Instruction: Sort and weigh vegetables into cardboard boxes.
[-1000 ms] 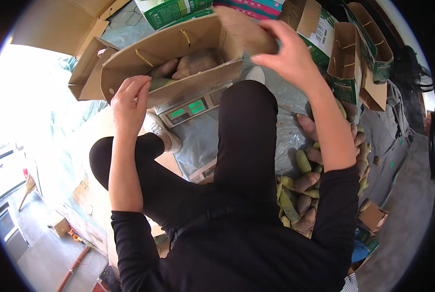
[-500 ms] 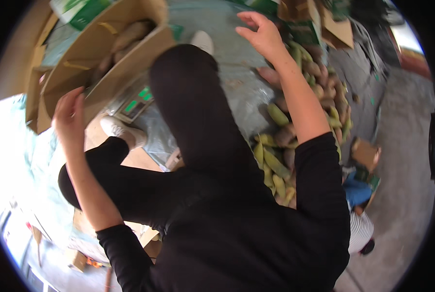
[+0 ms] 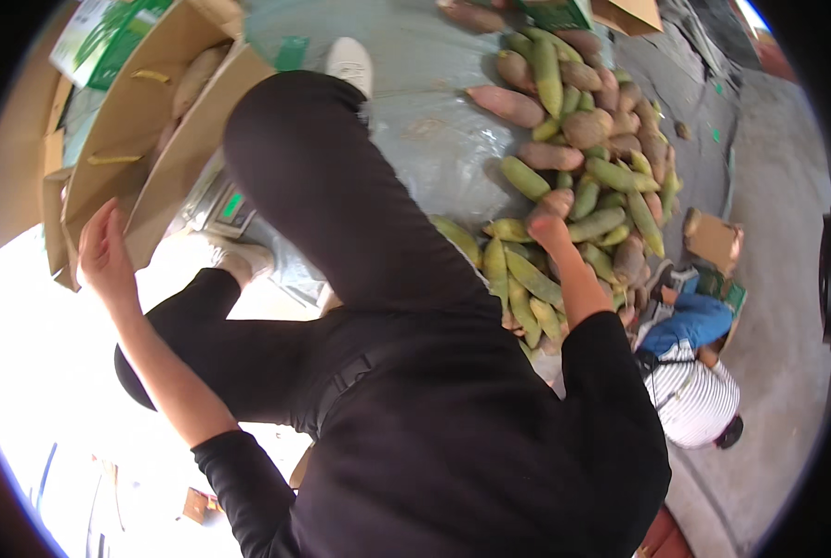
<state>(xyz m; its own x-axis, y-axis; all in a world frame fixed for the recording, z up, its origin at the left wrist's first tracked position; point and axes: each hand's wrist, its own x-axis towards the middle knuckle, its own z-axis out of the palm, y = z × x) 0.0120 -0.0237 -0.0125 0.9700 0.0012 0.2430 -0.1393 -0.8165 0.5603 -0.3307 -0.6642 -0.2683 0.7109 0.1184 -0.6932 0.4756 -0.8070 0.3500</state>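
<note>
My left hand (image 3: 106, 256) hovers beside the near edge of a long cardboard box (image 3: 160, 209), its fingers loosely extended and nothing seen in them. Inside that box lie several brownish root vegetables (image 3: 197, 82). On my right is a heap of long green vegetables (image 3: 546, 74) mixed with reddish-brown ones (image 3: 587, 128), radish-like in shape. My right hand (image 3: 549, 231) is down in this heap, against a reddish-brown root vegetable (image 3: 555, 202). Its fingers are hidden, so their grip does not show.
A scale with a green-lit display (image 3: 232, 206) sits between the box and my knee. A green and white carton (image 3: 99, 46) stands at the far left. Plastic sheeting (image 3: 415, 65) covers the floor ahead. A person in a striped top (image 3: 694, 395) is at the lower right, near a small cardboard box (image 3: 713, 240).
My right hand has come back and down from above the far end of the heap into its middle. My left hand has moved slightly left and nearer. The view has shifted, showing more of the heap.
</note>
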